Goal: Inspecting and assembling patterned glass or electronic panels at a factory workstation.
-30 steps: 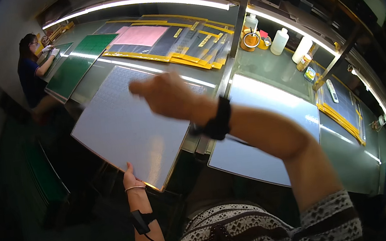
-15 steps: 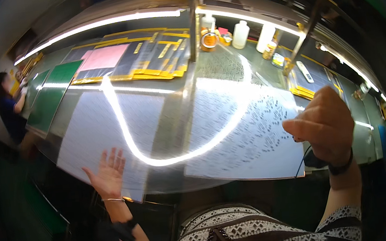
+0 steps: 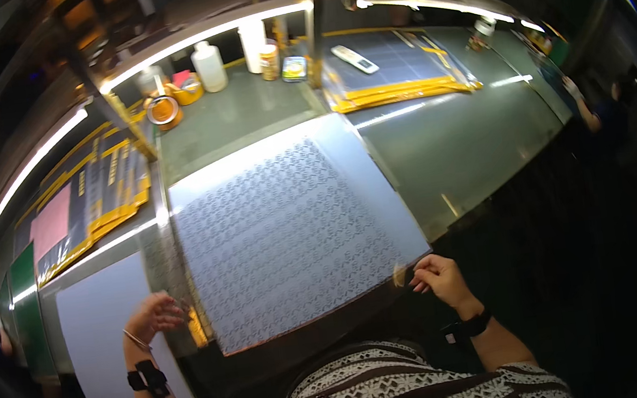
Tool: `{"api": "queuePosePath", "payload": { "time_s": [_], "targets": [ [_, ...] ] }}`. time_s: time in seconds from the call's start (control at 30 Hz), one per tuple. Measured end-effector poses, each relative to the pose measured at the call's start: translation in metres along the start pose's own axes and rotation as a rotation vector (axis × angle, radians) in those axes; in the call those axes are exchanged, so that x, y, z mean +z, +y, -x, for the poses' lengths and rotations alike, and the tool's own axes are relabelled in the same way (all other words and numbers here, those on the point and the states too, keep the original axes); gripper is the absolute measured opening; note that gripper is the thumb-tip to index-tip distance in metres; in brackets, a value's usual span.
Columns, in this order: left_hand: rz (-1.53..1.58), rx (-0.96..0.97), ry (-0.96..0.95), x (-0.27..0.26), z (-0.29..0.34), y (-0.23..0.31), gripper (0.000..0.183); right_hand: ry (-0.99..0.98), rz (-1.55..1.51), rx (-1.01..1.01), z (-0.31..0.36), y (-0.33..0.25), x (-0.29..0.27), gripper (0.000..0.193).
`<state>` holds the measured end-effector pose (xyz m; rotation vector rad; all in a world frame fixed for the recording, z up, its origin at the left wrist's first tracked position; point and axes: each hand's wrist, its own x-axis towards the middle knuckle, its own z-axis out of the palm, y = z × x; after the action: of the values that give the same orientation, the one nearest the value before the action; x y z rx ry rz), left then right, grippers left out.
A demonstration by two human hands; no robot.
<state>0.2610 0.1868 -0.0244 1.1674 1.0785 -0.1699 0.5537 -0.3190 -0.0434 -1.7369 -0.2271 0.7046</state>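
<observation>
**A:** You had the patterned sheet (image 3: pixel 284 243) lying flat on the bench (image 3: pixel 470 140), its near edge at the bench's near edge. Your right hand (image 3: pixel 441 279) pinched the near right corner between narrowed fingers. Your left hand (image 3: pixel 156 314) sat at the near left corner with fingers curled; I could not tell whether it really gripped the sheet or only touched the edge.

**B:** So what worried you?

**A:** Mostly that uneven hold. If you had lifted with the right corner pinched and the left one only brushed, the sheet would likely have sagged on the left and creased, or slid off the near edge toward your lap.

**B:** Anything beside it at risk?

**A:** The blank white sheet (image 3: pixel 109 336) lay just to the left, close to your left wrist. A drag leftward could have nudged or overlapped it. Farther back, the tape rolls (image 3: pixel 164 110) and the white bottles (image 3: pixel 208 65) stood well apart from the sheet, so a push toward the far side would have needed to go a long way to disturb them.

**B:** And the light?

**A:** The strip light glared off the far right part of the sheet, so you could easily have misjudged where that edge lay.
</observation>
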Motion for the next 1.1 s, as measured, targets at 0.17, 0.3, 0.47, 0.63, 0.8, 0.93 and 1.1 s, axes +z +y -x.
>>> {"api": "queuePosePath", "payload": {
  "time_s": [0.17,0.3,0.47,0.63,0.8,0.93,1.1],
  "targets": [
    [0.121,0.282,0.171,0.031,-0.071,0.056,0.023,0.01,-0.042,0.065,-0.002,0.003,-0.008,0.009],
    [-0.062,0.756,0.338,0.068,-0.094,0.087,0.016,0.184,-0.012,-0.025,-0.016,-0.001,-0.026,0.006],
    [-0.048,0.891,0.445,0.082,-0.073,0.12,0.019,0.312,0.311,-0.151,-0.031,0.001,-0.027,0.01],
    [-0.032,0.872,0.465,0.081,-0.069,0.119,0.019,0.349,0.352,-0.211,-0.04,0.016,-0.031,0.012],
    [-0.024,0.853,0.482,0.076,-0.072,0.117,0.019,0.23,0.107,-0.052,-0.045,0.012,-0.031,0.011],
    [-0.013,0.855,0.471,0.077,-0.072,0.115,0.019,0.199,0.049,-0.037,-0.045,0.012,-0.032,0.01],
    [0.006,0.865,0.438,0.072,-0.073,0.111,0.02,0.16,0.015,-0.054,-0.043,0.014,-0.034,0.011]
  ]
}}
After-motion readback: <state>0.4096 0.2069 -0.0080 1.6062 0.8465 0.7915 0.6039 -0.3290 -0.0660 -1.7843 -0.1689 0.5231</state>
